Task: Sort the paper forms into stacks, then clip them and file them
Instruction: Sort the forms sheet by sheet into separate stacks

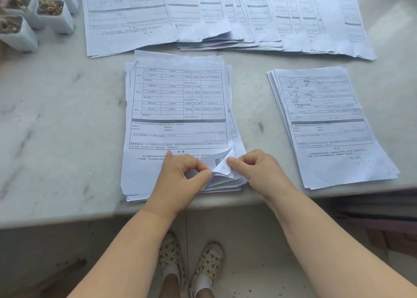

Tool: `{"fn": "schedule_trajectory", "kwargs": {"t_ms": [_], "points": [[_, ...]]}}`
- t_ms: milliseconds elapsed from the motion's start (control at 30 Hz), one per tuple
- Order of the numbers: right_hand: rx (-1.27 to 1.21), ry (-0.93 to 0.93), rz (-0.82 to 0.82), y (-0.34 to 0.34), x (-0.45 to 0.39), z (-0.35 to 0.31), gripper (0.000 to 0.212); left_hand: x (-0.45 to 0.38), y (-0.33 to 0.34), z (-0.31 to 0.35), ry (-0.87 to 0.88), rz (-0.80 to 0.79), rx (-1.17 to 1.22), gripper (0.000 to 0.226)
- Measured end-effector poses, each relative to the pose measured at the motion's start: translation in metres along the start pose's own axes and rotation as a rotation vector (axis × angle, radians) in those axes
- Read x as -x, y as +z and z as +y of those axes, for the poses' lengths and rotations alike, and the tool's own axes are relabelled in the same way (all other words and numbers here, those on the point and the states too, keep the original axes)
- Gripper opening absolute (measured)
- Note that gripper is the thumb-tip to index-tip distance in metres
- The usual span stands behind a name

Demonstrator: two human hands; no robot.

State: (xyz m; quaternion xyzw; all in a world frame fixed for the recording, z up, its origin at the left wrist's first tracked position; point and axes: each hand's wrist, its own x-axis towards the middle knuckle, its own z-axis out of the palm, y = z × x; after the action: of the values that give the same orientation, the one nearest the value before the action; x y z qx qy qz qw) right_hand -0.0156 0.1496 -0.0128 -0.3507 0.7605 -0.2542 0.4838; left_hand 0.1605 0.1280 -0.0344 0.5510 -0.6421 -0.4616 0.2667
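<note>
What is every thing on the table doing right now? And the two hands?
Middle stack: flat on the table, bottom right corner lifted and curled.
Left hand: pinching the lifted corner sheets.
Right hand: fingers curled, thumb on the curled corner.
Right stack: lying flat, untouched, slightly fanned.
Back row of forms: spread out, overlapping.
White pots: upright, holding dried-looking plants.
</note>
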Motion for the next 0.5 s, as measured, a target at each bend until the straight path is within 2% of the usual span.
{"fn": "schedule_trajectory", "kwargs": {"t_ms": [133, 200, 267, 333, 400, 500], "points": [[-0.027, 0.005, 0.001, 0.0, -0.001, 0.003, 0.044, 0.001, 0.011, 0.001, -0.014, 0.082, -0.126, 0.02], [-0.037, 0.018, -0.004, -0.001, -0.002, 0.004, 0.036, 0.004, 0.02, -0.002, 0.009, 0.181, -0.182, 0.02], [-0.06, 0.042, -0.039, -0.005, -0.001, 0.006, 0.02, 0.006, 0.027, -0.004, 0.045, 0.308, -0.181, 0.018], [-0.088, 0.048, -0.097, -0.011, -0.001, 0.007, 0.017, 0.007, 0.03, -0.003, 0.051, 0.398, -0.128, 0.002], [-0.097, 0.056, -0.132, -0.015, -0.001, 0.006, 0.017, 0.006, 0.03, -0.002, 0.026, 0.417, -0.058, 0.015], [-0.085, 0.066, -0.139, -0.016, -0.001, 0.004, 0.014, 0.008, 0.028, -0.007, 0.097, 0.338, -0.077, 0.02]]}}
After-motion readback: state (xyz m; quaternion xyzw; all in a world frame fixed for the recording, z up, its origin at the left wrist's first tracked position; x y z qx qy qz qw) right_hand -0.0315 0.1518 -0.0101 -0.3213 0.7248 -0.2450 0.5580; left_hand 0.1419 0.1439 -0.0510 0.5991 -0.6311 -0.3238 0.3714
